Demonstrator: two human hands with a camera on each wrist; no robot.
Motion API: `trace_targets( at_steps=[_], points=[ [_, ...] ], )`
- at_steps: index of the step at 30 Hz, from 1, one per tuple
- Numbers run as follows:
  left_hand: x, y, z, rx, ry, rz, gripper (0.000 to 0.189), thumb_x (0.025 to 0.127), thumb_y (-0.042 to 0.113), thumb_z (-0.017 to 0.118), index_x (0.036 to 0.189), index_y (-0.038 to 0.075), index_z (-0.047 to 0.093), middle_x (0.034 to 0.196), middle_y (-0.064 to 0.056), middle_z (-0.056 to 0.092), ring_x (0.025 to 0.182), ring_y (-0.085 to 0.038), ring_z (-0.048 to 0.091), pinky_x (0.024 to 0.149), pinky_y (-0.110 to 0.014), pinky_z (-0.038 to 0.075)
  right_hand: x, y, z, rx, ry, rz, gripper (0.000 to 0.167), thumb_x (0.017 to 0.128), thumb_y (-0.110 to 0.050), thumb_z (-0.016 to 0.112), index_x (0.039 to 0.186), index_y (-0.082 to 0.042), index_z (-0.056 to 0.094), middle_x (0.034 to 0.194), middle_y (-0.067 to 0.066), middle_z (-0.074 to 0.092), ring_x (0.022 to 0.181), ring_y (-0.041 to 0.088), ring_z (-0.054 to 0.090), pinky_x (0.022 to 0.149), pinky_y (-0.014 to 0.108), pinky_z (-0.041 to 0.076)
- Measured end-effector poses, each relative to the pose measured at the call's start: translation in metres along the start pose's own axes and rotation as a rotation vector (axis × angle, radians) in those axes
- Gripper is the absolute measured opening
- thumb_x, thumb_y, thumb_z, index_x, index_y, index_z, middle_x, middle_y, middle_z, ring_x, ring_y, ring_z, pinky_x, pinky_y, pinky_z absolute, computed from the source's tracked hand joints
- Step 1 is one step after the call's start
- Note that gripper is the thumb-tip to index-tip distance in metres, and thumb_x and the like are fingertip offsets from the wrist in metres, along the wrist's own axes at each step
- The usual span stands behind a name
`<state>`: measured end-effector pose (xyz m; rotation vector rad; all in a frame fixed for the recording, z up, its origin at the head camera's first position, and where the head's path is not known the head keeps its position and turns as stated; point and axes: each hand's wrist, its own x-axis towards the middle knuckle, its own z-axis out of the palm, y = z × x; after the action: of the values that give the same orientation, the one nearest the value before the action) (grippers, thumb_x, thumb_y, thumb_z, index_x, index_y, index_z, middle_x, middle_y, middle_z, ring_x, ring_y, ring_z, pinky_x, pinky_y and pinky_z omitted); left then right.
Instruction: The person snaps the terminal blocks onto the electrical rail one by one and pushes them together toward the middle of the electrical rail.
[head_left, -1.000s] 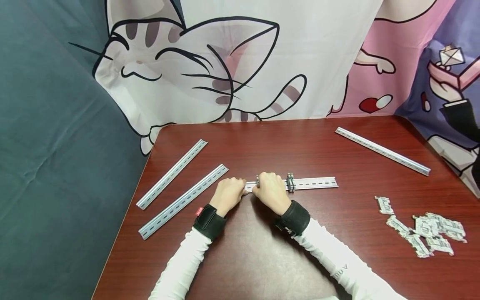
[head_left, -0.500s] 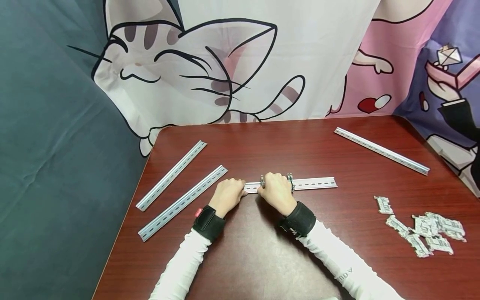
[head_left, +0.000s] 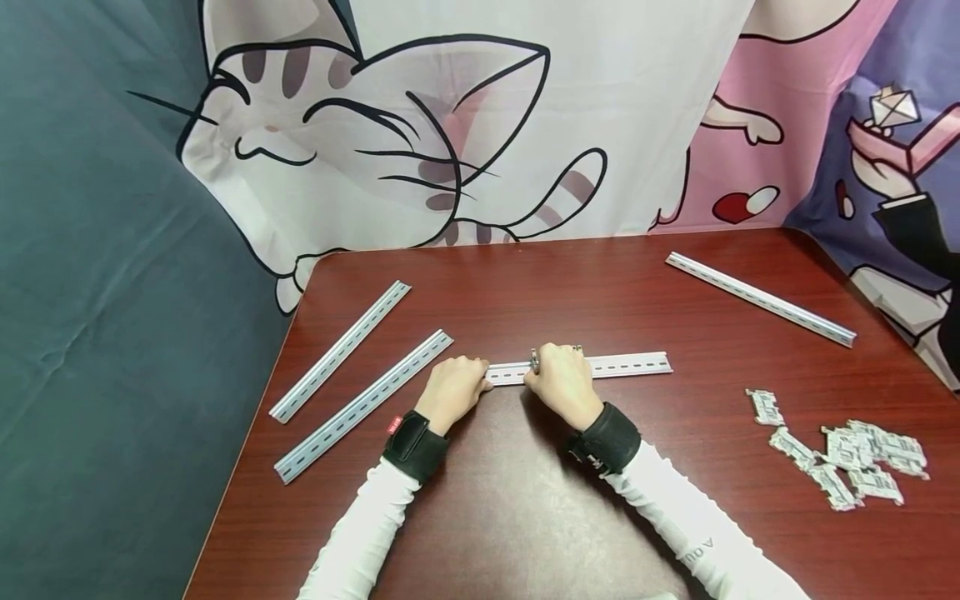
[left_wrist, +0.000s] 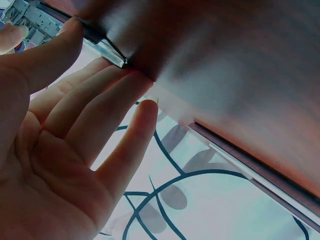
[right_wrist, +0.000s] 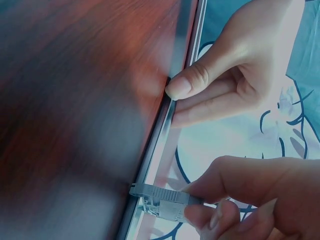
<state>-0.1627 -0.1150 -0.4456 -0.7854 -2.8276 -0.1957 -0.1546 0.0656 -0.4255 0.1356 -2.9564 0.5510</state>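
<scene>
A slotted metal mounting rail (head_left: 630,365) lies crosswise on the table in the head view. My left hand (head_left: 452,390) pinches its left end between thumb and fingers. Further right along the same rail, my right hand (head_left: 562,385) grips a grey rail-mount clip (right_wrist: 165,201) that sits on the rail, as the right wrist view shows. Part of this clip (head_left: 535,360) also peeks out left of the right hand in the head view. Just past that hand's knuckles only the top of other clips (head_left: 577,348) is visible; the hand hides the rest.
Two more slotted rails lie slanted at the left, one farther out (head_left: 341,352) and one nearer (head_left: 365,407). Another rail (head_left: 761,300) is at the back right. Several pale clips (head_left: 847,450) lie in a loose pile on the right. A printed curtain (head_left: 637,117) hangs behind the table.
My right hand has slid right along the rail with the clip, closing in on the other clips, which it now mostly covers. My left hand stays at the rail's left end.
</scene>
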Motion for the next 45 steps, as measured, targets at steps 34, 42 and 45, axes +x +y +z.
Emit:
trace_targets(
  at_steps=[34, 42, 45],
  points=[
    [0.0, 0.001, 0.0, -0.015, -0.019, -0.011, 0.02, 0.083, 0.025, 0.074, 0.074, 0.01, 0.064, 0.068, -0.008, 0.067, 0.063, -0.026, 0.067, 0.051, -0.038, 0.05, -0.003, 0.024, -0.009, -0.024, 0.028, 0.05, 0.04, 0.066, -0.015, 0.067, 0.048, -0.021, 0.032, 0.053, 0.005, 0.053, 0.051, 0.033, 0.06, 0.044, 0.045, 0.044],
    [0.001, 0.001, -0.001, -0.016, -0.015, -0.008, 0.02, 0.083, 0.024, 0.074, 0.074, 0.009, 0.064, 0.068, -0.008, 0.067, 0.062, -0.026, 0.067, 0.05, -0.037, 0.05, -0.003, 0.028, -0.009, -0.019, 0.037, 0.046, 0.037, 0.066, -0.016, 0.066, 0.047, -0.021, 0.035, 0.052, 0.002, 0.049, 0.048, 0.029, 0.056, 0.042, 0.043, 0.041],
    [0.0, 0.001, 0.0, -0.022, -0.022, -0.015, 0.02, 0.083, 0.024, 0.074, 0.074, 0.009, 0.064, 0.068, -0.008, 0.067, 0.062, -0.026, 0.067, 0.05, -0.038, 0.05, -0.003, 0.028, -0.009, -0.019, 0.04, 0.049, 0.036, 0.066, -0.016, 0.067, 0.047, -0.02, 0.036, 0.051, 0.002, 0.049, 0.047, 0.029, 0.055, 0.041, 0.042, 0.04]
  ],
)
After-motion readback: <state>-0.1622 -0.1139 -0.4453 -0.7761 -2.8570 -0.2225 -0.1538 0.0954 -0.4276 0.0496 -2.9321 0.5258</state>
